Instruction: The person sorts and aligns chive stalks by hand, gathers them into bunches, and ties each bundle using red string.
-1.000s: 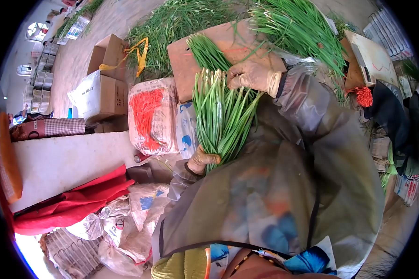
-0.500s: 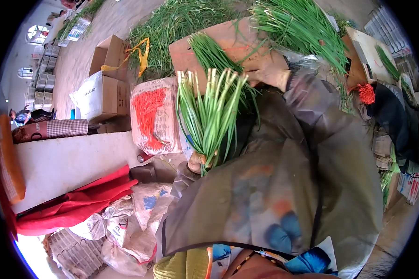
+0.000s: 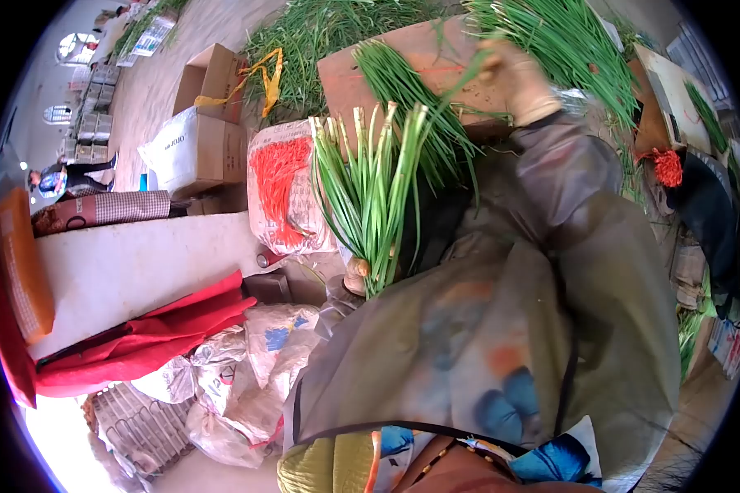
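My left hand [image 3: 356,278] is closed around the lower part of a fanned bunch of green onions [image 3: 374,197], their pale cut ends pointing up and away from me. Gloved and slightly blurred, my right hand [image 3: 518,80] is raised over the brown board [image 3: 344,78]. A long green onion leaf runs to its closed fingertips. Under that leaf, a second bundle of green onions [image 3: 415,99] lies across the board, beside the held bunch. A larger pile of green onions [image 3: 559,53] lies just beyond my right hand.
Loose greens [image 3: 304,45] cover the floor behind the board. To the left are a sack topped with red ties [image 3: 281,185], an open cardboard box [image 3: 214,148], a white tabletop [image 3: 148,263] and plastic bags [image 3: 238,386]. Another person [image 3: 66,177] is far left.
My right hand has moved up and away from the bundle on the board, drawing a green leaf along. My left hand still grips its bunch. The view has shifted slightly.
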The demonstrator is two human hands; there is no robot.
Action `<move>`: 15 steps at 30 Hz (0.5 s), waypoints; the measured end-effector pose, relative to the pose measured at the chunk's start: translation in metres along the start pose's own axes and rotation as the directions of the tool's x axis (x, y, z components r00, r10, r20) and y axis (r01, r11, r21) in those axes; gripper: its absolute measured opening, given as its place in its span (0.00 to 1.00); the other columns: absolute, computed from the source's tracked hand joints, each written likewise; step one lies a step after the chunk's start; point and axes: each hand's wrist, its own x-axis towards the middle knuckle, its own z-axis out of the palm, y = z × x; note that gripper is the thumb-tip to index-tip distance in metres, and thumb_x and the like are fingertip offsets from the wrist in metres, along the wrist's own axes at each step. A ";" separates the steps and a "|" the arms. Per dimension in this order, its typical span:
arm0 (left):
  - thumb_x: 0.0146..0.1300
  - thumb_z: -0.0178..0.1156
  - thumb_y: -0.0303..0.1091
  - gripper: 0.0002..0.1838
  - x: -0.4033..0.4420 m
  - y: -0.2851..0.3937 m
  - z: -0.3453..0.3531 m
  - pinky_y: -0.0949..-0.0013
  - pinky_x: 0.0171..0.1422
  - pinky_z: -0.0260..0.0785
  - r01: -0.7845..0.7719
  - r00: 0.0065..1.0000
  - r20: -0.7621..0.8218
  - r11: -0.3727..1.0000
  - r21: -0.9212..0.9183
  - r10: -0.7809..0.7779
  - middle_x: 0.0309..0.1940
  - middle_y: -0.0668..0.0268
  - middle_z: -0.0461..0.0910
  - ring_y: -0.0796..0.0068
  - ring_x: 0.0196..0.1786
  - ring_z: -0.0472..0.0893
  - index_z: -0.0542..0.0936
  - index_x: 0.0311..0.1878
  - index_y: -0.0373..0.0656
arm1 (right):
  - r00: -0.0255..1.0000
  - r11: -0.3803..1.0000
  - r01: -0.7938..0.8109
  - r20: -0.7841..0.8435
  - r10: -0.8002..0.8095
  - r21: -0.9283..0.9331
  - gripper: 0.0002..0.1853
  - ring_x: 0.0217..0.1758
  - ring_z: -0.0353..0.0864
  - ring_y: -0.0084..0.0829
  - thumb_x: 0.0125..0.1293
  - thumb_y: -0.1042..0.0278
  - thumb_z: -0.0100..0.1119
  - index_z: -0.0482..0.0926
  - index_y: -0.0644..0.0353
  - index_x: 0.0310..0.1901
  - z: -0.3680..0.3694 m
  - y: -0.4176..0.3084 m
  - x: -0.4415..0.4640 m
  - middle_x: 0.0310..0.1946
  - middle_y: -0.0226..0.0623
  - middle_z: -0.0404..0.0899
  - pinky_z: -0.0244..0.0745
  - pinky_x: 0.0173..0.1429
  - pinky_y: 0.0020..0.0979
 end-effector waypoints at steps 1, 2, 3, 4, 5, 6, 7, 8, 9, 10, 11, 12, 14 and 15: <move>0.40 0.70 0.29 0.31 -0.002 0.001 0.001 0.73 0.20 0.69 -0.018 1.000 -0.005 1.000 0.018 0.018 0.33 0.53 0.78 0.72 0.19 0.76 0.69 0.49 0.30 | 1.000 0.996 0.021 -0.001 -0.021 0.084 0.07 0.23 0.69 0.22 0.54 0.68 0.63 0.76 0.59 0.32 -0.032 -0.015 0.013 0.19 0.24 0.71 0.67 0.29 0.25; 0.40 0.70 0.29 0.31 -0.003 0.003 0.003 0.73 0.20 0.69 -0.034 0.999 -0.014 0.999 0.040 0.035 0.33 0.53 0.78 0.72 0.19 0.76 0.69 0.49 0.30 | 0.997 0.995 0.076 -0.027 -0.074 0.060 0.07 0.24 0.70 0.22 0.55 0.68 0.62 0.76 0.60 0.32 -0.080 -0.030 0.030 0.18 0.25 0.71 0.67 0.29 0.25; 0.40 0.70 0.29 0.31 -0.004 0.005 0.005 0.73 0.20 0.69 -0.051 0.998 -0.023 0.997 0.066 0.053 0.33 0.53 0.78 0.72 0.19 0.76 0.69 0.49 0.30 | 0.990 0.990 0.133 -0.051 -0.131 0.034 0.07 0.25 0.71 0.23 0.57 0.67 0.61 0.76 0.60 0.33 -0.114 -0.040 0.042 0.18 0.26 0.71 0.67 0.30 0.25; 0.40 0.70 0.29 0.31 -0.005 0.007 0.006 0.73 0.20 0.69 -0.070 0.996 -0.039 0.993 0.096 0.074 0.33 0.53 0.78 0.72 0.19 0.76 0.69 0.49 0.30 | 0.942 0.969 0.142 -0.272 -0.194 -0.201 0.08 0.28 0.73 0.26 0.56 0.67 0.61 0.76 0.61 0.34 -0.115 -0.048 0.035 0.19 0.29 0.73 0.68 0.32 0.27; 0.40 0.70 0.29 0.31 -0.005 0.009 0.009 0.73 0.20 0.69 -0.092 0.993 -0.056 0.987 0.133 0.100 0.33 0.53 0.78 0.72 0.19 0.76 0.69 0.49 0.30 | 0.838 0.902 0.093 -0.457 -0.299 -0.421 0.09 0.31 0.75 0.29 0.55 0.67 0.61 0.76 0.62 0.35 -0.112 -0.053 0.021 0.21 0.32 0.74 0.70 0.35 0.29; 0.40 0.70 0.29 0.31 -0.004 0.012 0.013 0.73 0.20 0.69 -0.117 0.989 -0.074 0.978 0.175 0.131 0.33 0.53 0.78 0.72 0.19 0.76 0.69 0.49 0.30 | 0.869 0.444 -0.105 -0.299 -0.394 -0.890 0.11 0.35 0.77 0.33 0.54 0.68 0.62 0.76 0.63 0.36 -0.112 -0.048 0.015 0.25 0.36 0.76 0.71 0.39 0.32; 0.40 0.70 0.29 0.31 -0.002 0.016 0.017 0.73 0.20 0.69 -0.141 0.981 -0.099 0.963 0.230 0.167 0.33 0.53 0.78 0.72 0.19 0.76 0.69 0.49 0.30 | 0.919 -0.228 -0.217 -0.120 -0.374 -0.949 0.13 0.39 0.78 0.38 0.52 0.68 0.63 0.75 0.63 0.38 -0.113 -0.037 0.010 0.30 0.40 0.78 0.72 0.43 0.35; 0.40 0.70 0.30 0.31 0.002 0.020 0.022 0.73 0.20 0.69 -0.167 0.969 -0.127 0.938 0.302 0.213 0.33 0.53 0.78 0.72 0.19 0.76 0.69 0.50 0.30 | 0.920 -0.233 -0.199 -0.099 -0.378 -0.952 0.13 0.39 0.78 0.38 0.52 0.68 0.63 0.75 0.63 0.38 -0.108 -0.027 0.003 0.30 0.40 0.78 0.72 0.43 0.35; 0.40 0.70 0.30 0.31 0.008 0.026 0.029 0.74 0.20 0.69 -0.192 0.949 -0.159 0.901 0.389 0.271 0.33 0.53 0.78 0.72 0.19 0.76 0.69 0.50 0.30 | 0.956 -0.191 -0.023 0.035 -0.290 -0.981 0.17 0.43 0.76 0.42 0.52 0.64 0.63 0.74 0.63 0.42 -0.098 -0.014 -0.007 0.37 0.42 0.77 0.71 0.45 0.38; 0.40 0.70 0.30 0.31 0.017 0.030 0.038 0.74 0.20 0.69 -0.213 0.921 -0.189 0.847 0.488 0.340 0.33 0.53 0.78 0.72 0.19 0.76 0.69 0.50 0.30 | 0.962 -0.136 0.153 0.179 -0.207 -0.979 0.22 0.47 0.74 0.46 0.52 0.60 0.63 0.73 0.62 0.46 -0.083 0.000 -0.016 0.43 0.44 0.75 0.70 0.48 0.40; 0.41 0.70 0.30 0.31 0.029 0.035 0.053 0.74 0.21 0.69 -0.223 0.882 -0.218 0.776 0.590 0.418 0.33 0.53 0.78 0.72 0.19 0.76 0.69 0.50 0.30 | 0.935 -0.071 0.323 0.330 -0.129 -0.944 0.27 0.51 0.72 0.50 0.51 0.55 0.64 0.72 0.61 0.51 -0.066 0.013 -0.024 0.49 0.46 0.74 0.69 0.51 0.42; 0.39 0.71 0.35 0.34 0.049 0.036 0.080 0.77 0.22 0.68 -0.219 0.808 -0.239 0.651 0.727 0.538 0.27 0.60 0.78 0.76 0.18 0.75 0.70 0.49 0.28 | 0.957 0.262 0.247 0.278 0.086 -0.933 0.28 0.54 0.70 0.44 0.54 0.58 0.63 0.69 0.62 0.54 -0.032 0.022 -0.038 0.51 0.46 0.72 0.66 0.55 0.37; 0.43 0.68 0.29 0.24 0.076 0.039 0.110 0.77 0.27 0.71 -0.162 0.777 -0.317 0.660 0.733 0.543 0.33 0.60 0.80 0.76 0.23 0.77 0.74 0.46 0.33 | 0.786 0.795 -0.294 0.338 0.517 -0.531 0.32 0.60 0.65 0.34 0.58 0.58 0.61 0.63 0.66 0.60 0.030 0.040 -0.070 0.55 0.45 0.69 0.60 0.62 0.31; 0.44 0.66 0.27 0.22 0.091 0.044 0.111 0.77 0.29 0.71 -0.113 0.765 -0.338 0.632 0.767 0.547 0.33 0.61 0.80 0.75 0.25 0.78 0.76 0.45 0.35 | 0.769 0.894 -0.177 0.509 0.386 -0.411 0.36 0.59 0.65 0.31 0.56 0.55 0.63 0.61 0.66 0.61 0.048 0.065 -0.080 0.55 0.40 0.69 0.58 0.63 0.30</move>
